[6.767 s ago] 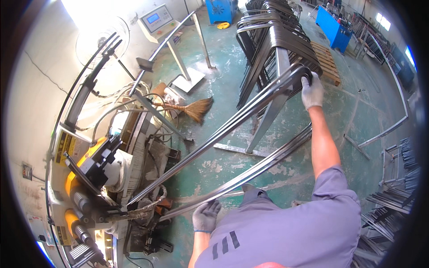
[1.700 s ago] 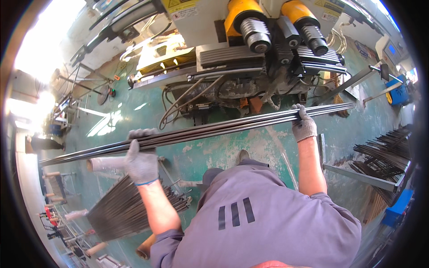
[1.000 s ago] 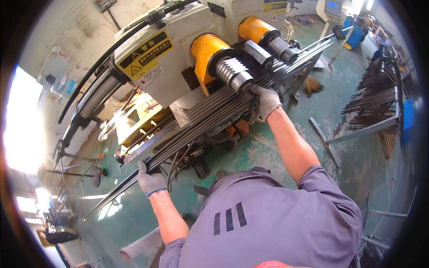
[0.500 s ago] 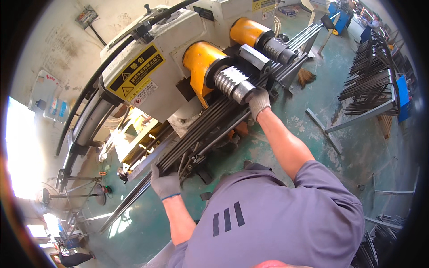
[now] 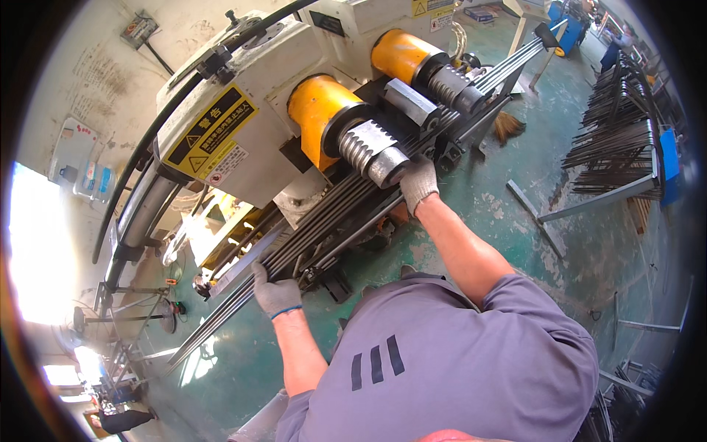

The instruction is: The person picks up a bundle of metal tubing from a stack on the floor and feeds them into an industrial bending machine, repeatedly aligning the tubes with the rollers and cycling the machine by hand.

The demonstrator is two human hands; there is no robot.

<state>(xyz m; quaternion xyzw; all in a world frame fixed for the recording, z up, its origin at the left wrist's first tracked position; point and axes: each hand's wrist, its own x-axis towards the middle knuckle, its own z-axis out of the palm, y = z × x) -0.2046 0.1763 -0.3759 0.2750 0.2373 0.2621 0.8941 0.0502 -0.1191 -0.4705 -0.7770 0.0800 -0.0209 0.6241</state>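
A row of long dark metal rods (image 5: 324, 214) runs diagonally through a bending machine (image 5: 243, 140), from lower left to upper right. My left hand (image 5: 278, 296), in a light knitted glove, grips the near edge of the rods, with one digit over the top and the others partly hidden beneath. My right hand (image 5: 419, 183), gloved too, is closed at the rods just beside the end of the front ribbed steel roller (image 5: 375, 151); its fingertips are hidden. An orange housing (image 5: 313, 118) carries that roller. Behind it sits a second ribbed roller (image 5: 453, 87).
Many dark bent rods (image 5: 611, 140) hang on a metal rack at the right. An angled steel bar frame (image 5: 541, 219) stands on the green floor before it. A broom (image 5: 508, 127) is beyond the machine. A black hose (image 5: 140, 177) curves along the machine's left.
The machine and rods sit slightly further left in the view. My left hand's fingers have loosened a little around the rods, and my right hand stays by the roller end.
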